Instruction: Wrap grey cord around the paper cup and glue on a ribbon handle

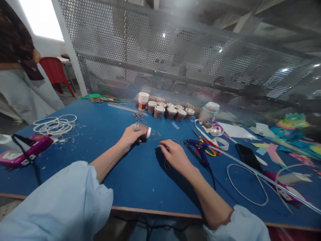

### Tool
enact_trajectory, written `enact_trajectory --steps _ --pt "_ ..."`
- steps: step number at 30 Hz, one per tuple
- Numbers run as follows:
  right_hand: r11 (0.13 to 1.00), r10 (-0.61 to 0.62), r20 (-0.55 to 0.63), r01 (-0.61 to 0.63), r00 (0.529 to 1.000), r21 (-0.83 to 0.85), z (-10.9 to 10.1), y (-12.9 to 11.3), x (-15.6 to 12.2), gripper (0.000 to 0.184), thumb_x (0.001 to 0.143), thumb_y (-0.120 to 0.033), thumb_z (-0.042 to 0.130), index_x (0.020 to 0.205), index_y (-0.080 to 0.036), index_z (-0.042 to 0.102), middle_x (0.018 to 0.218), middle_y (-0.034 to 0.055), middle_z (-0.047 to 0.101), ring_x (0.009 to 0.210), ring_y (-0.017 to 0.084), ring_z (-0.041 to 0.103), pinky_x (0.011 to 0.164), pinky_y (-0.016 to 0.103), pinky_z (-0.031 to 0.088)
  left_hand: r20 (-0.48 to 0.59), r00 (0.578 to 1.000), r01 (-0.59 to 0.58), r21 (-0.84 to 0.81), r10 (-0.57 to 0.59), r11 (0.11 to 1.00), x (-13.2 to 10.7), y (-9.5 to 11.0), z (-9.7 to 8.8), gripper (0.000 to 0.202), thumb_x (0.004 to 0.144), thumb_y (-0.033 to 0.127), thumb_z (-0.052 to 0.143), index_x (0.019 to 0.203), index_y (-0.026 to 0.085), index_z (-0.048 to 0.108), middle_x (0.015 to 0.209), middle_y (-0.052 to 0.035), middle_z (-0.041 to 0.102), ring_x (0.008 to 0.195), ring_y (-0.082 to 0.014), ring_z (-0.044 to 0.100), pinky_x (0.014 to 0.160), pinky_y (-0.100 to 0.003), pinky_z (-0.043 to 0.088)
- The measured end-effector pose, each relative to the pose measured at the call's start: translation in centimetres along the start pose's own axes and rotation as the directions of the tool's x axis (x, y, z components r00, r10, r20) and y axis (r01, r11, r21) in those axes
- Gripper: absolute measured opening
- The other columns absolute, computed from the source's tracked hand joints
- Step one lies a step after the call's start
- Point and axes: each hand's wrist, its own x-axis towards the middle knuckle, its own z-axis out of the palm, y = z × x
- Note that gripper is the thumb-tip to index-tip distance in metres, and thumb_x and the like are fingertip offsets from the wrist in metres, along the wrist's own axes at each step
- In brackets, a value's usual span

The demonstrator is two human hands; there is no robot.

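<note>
My left hand (130, 135) is wrapped round a small clear cup (141, 128) with dark contents and a white end. The cup is tipped onto its side, its white end facing right, just above the blue table. To the right of it my right hand (174, 154) is held low over the table, palm down, fingers curled together. A thin cord (167, 164) loops out around these fingers and seems pinched at their tips, though the fingers hide most of it. Small orange scraps (158, 134) lie between the hands.
Several brown cups with pale tops (171, 112) and stacked paper cups (142, 100) stand at the back. At right are a blue glue gun (200, 147), scissors (213, 151), a phone (248, 156) and a long clear rod (276, 187). White cord coils (54, 124) lie left.
</note>
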Motion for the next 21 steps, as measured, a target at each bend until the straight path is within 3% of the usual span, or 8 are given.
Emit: enact_trajectory --steps 5,8,10,14,18,21 --pt "0.992 0.04 -0.104 -0.027 0.994 0.124 -5.6 -1.4 -1.2 0.021 0.091 -0.025 0.047 0.091 -0.018 0.066 0.089 0.0062 0.072 0.081 0.019 0.068 0.075 0.03 0.05 -0.017 1.0 -0.014 0.004 0.014 1.0 0.3 -0.1 -0.4 0.035 0.058 0.029 0.073 0.089 0.015 0.068 0.078 -0.0044 0.067 0.065 -0.0148 0.059 0.043 -0.02 0.045" --pt "0.983 0.119 -0.053 -0.11 0.992 0.148 -8.1 -2.5 -3.3 0.028 0.093 -0.033 0.044 0.079 -0.019 0.064 0.075 0.0028 0.07 0.069 0.017 0.066 0.066 0.027 0.049 -0.016 1.0 -0.014 0.016 0.014 1.0 0.2 -0.1 -0.3 0.034 0.058 0.029 0.072 0.088 0.015 0.068 0.077 -0.0051 0.067 0.064 -0.0148 0.059 0.043 -0.021 0.045" --pt "0.981 0.135 0.009 -0.135 0.991 0.141 -8.8 -2.3 -5.2 0.027 0.093 -0.033 0.045 0.077 -0.019 0.063 0.076 0.0028 0.07 0.07 0.016 0.065 0.066 0.026 0.049 -0.002 1.0 -0.013 0.027 0.013 1.0 0.0 -0.2 -0.1 0.034 0.058 0.03 0.072 0.088 0.014 0.068 0.077 -0.0054 0.067 0.063 -0.0149 0.059 0.043 -0.021 0.044" --pt "0.974 0.191 0.127 -0.204 0.973 0.101 -8.8 0.8 -9.2 0.02 0.087 -0.031 0.048 0.087 -0.02 0.065 0.087 0.0055 0.072 0.078 0.019 0.067 0.073 0.029 0.051 0.024 1.0 0.001 0.041 -0.002 0.999 -0.3 -0.4 0.3 0.034 0.059 0.03 0.073 0.089 0.014 0.068 0.079 -0.0065 0.067 0.065 -0.0154 0.059 0.042 -0.021 0.045" --pt "0.895 0.439 0.175 -0.446 0.882 0.004 -9.9 5.5 -11.3 0.03 0.091 -0.042 0.039 0.089 -0.021 0.061 0.076 0.0047 0.07 0.069 0.019 0.067 0.064 0.028 0.051 0.038 0.999 0.017 0.035 -0.018 0.999 -0.5 -0.7 0.6 0.035 0.058 0.029 0.074 0.089 0.013 0.068 0.079 -0.0074 0.067 0.064 -0.0156 0.059 0.041 -0.02 0.044" --pt "0.856 0.517 0.222 -0.497 0.827 -0.142 -10.6 7.0 -10.7 0.041 0.094 -0.046 0.031 0.075 -0.021 0.058 0.071 0.0054 0.068 0.065 0.02 0.066 0.064 0.03 0.048 0.039 0.999 0.026 0.029 -0.027 0.999 -0.7 -0.6 0.8 0.035 0.058 0.029 0.075 0.089 0.014 0.068 0.078 -0.0071 0.067 0.064 -0.0154 0.059 0.042 -0.02 0.044"
